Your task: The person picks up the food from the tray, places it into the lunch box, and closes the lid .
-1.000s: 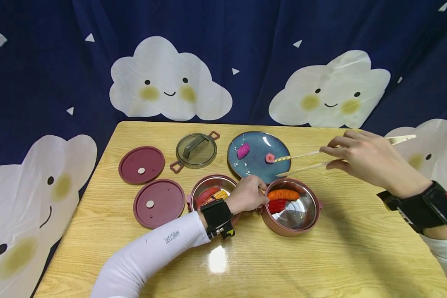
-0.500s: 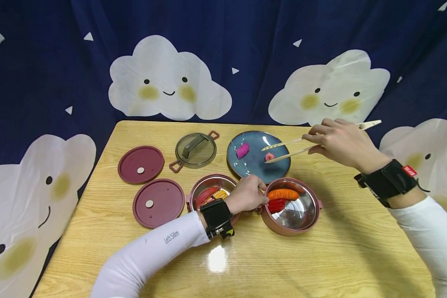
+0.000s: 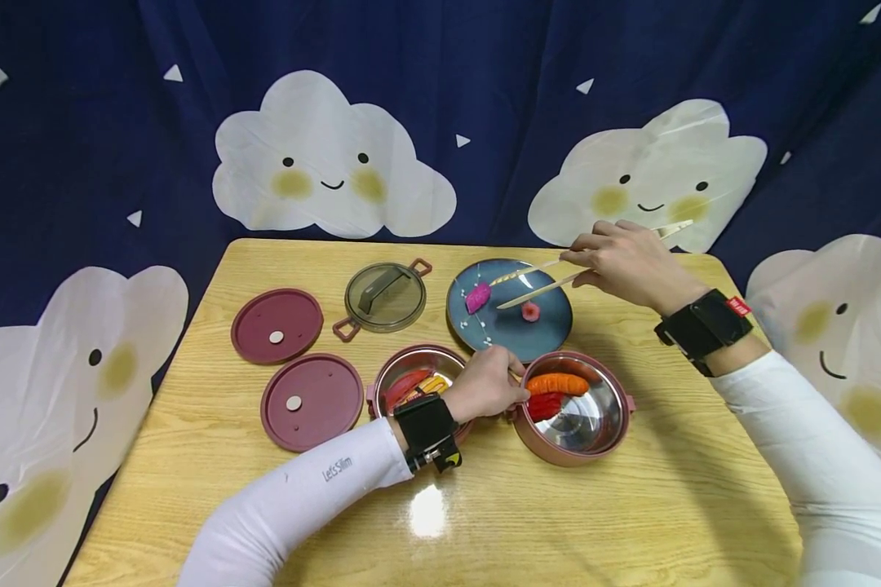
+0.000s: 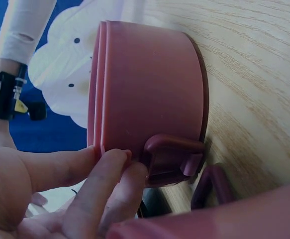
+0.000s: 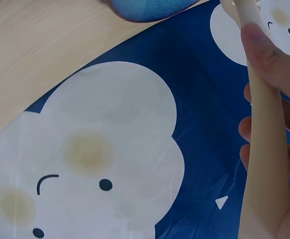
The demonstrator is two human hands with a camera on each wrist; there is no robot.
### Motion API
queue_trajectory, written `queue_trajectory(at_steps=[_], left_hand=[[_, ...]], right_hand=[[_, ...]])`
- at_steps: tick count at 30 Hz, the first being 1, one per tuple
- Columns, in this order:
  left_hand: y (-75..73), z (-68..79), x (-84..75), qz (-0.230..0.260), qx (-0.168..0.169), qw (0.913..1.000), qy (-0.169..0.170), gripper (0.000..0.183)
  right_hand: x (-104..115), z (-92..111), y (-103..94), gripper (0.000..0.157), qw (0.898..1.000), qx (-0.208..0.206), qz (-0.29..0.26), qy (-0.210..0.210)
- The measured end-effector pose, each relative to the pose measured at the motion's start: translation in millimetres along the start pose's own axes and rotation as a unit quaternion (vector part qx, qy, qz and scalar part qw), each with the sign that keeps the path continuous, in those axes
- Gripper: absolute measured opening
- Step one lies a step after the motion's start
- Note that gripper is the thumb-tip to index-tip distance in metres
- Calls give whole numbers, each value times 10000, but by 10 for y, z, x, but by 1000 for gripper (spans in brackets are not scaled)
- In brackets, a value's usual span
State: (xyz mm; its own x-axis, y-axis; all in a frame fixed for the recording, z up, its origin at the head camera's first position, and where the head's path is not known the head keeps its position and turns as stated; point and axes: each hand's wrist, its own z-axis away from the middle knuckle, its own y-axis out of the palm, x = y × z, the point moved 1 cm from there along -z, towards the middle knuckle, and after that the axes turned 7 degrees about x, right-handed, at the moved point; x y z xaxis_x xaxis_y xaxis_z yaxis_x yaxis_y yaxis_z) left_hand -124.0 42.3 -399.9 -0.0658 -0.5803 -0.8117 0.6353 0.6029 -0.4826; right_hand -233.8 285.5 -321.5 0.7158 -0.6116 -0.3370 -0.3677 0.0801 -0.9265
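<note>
Pinching with the left hand (image 3: 484,381) the left rim of a round dusty-pink pot (image 3: 568,455) with a shiny metal interior, containing a ridged orange piece (image 3: 558,384) and a red piece (image 3: 546,405). Gripping in the right hand (image 3: 620,259) long pale-beige chopsticks (image 3: 539,291) with spread tips over a round glossy blue plate (image 3: 510,338), near the tabletop's (image 3: 543,530) far edge, close beside a magenta piece (image 3: 478,298).

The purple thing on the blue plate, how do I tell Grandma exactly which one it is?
On the wooden table, find the round blue plate towards the back. On the plate's left side in the head view, near the tips of the tongs, lies the purple piece. It's longish and bright purple; the pink piece to its right is smaller and round.
</note>
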Motion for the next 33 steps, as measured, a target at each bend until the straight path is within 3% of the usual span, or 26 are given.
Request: queue_trajectory(at_steps=[12, 33], left_hand=[[12, 8, 4, -75, -3, 10000, -49, 30], [8, -2, 11, 47, -11, 10000, -87, 29]], right_hand=[[-15, -204, 158, 44, 9997, 248, 21, 3], [47, -409, 258, 41, 9996, 241, -66, -137]])
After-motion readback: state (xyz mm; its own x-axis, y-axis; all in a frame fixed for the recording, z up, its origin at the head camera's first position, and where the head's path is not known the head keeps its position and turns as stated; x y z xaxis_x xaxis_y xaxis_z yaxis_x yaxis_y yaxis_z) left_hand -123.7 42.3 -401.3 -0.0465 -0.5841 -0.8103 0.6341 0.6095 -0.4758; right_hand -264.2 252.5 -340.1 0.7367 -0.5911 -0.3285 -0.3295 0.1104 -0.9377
